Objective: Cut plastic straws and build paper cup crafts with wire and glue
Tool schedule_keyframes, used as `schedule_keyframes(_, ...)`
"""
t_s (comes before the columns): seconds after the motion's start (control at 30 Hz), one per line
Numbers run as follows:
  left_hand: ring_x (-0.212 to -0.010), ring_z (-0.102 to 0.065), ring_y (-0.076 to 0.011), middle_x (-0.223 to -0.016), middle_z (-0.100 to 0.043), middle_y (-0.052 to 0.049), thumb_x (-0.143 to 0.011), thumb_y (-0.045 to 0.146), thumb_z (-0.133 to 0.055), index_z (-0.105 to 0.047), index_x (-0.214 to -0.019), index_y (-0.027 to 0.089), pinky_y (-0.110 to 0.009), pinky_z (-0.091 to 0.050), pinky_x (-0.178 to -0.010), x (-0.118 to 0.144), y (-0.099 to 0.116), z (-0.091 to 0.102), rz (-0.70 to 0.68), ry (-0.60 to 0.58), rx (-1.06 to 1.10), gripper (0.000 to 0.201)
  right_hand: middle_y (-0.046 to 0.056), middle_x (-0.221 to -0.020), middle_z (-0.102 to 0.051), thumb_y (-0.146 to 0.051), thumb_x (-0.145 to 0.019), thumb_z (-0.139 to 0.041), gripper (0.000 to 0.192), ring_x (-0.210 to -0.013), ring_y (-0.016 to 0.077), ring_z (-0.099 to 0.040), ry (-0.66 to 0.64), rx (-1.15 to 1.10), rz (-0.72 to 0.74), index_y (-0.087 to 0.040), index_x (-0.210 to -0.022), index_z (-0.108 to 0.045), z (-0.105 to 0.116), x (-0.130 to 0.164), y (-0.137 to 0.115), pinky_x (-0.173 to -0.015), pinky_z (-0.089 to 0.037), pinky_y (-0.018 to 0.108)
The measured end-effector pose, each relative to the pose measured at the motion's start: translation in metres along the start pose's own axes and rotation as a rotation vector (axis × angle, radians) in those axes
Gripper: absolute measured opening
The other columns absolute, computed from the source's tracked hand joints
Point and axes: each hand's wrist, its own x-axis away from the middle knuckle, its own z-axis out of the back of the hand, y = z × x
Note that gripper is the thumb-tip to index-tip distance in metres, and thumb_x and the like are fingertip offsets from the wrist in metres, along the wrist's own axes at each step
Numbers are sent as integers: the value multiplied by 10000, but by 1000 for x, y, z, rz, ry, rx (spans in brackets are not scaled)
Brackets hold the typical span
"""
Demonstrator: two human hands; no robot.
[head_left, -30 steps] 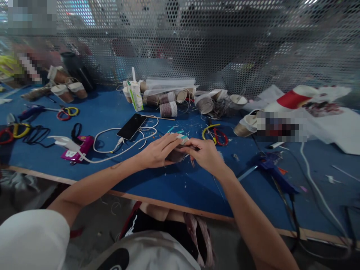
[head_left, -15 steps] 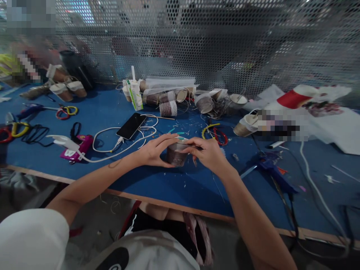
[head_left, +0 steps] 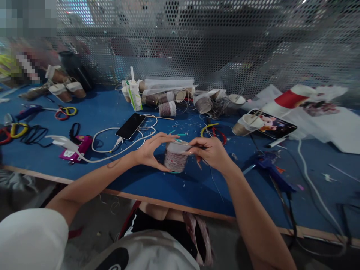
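A small paper cup (head_left: pixel 174 159) stands upright just above the blue worktop (head_left: pixel 174 187), near its front edge. Its side is wound round with thin cord in brownish-grey turns, while the rim shows pale and bare. It sits between both hands, pinched at rim and side, roughly centre of view.
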Motion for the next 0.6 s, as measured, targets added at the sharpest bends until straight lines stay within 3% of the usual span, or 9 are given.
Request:
schedule_keyframes(0.2,-1090,-594,-268,-1206,-589,-180,-574,567,-768,-404,-1271,177,-469,-499,-917,2,-6,-2,34,-43,81,877,-41,-403,-520,-438,-749,-675,291,-327,89,-494,49,-9,16,-159,-667,-657,-2,0,2,-331,-381,193)
schedule_keyframes(0.3,-1118,-589,-268,-1159,-611,-176,-692,592,-658,-458,-1218,157,-509,-443,-992,4,-11,-4,61,-70,134,711,-36,-399,-523,-416,-761,-670,278,-323,87,-490,76,19,21,-151,-676,-660,-3,0,2,-338,-377,193)
schedule_keyframes(0.47,-935,-632,-189,-895,-677,-101,-819,475,-570,-594,-983,143,-429,-495,-931,5,-16,-6,87,-22,79,372,-37,-390,-520,-403,-765,-664,266,-317,94,-490,13,16,-1,-149,-686,-659,-6,-2,2,-336,-386,199)
schedule_keyframes(0.6,-826,-638,-164,-764,-679,-61,-811,473,-582,-621,-835,152,-402,-523,-880,3,-18,-7,101,-16,94,324,-41,-391,-522,-385,-773,-657,244,-328,98,-502,4,51,12,-159,-679,-650,-7,-3,3,-357,-404,202)
